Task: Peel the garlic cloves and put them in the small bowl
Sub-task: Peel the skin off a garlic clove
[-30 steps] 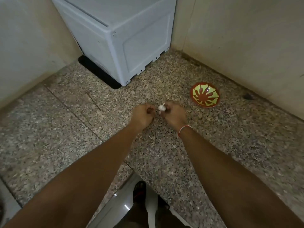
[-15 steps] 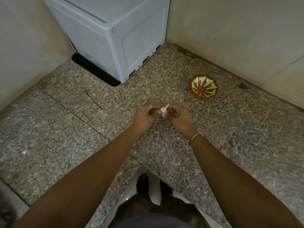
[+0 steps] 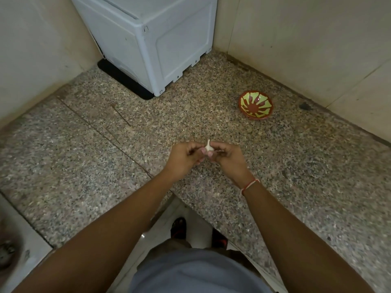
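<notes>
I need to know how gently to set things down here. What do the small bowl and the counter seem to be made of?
The small bowl looks like glazed earthenware or painted clay: red-brown body, yellow-green pattern, slight sheen; plastic cannot be ruled out. The counter looks like polished granite or terrazzo: hard, speckled grey-pink slabs with visible joints.

Counter [image 3: 296, 166]: speckled polished granite, smooth. Small bowl [image 3: 256, 105]: glazed, glossy ceramic. White appliance [image 3: 148, 39]: matt moulded plastic; garlic [image 3: 208, 146] skin papery
</notes>
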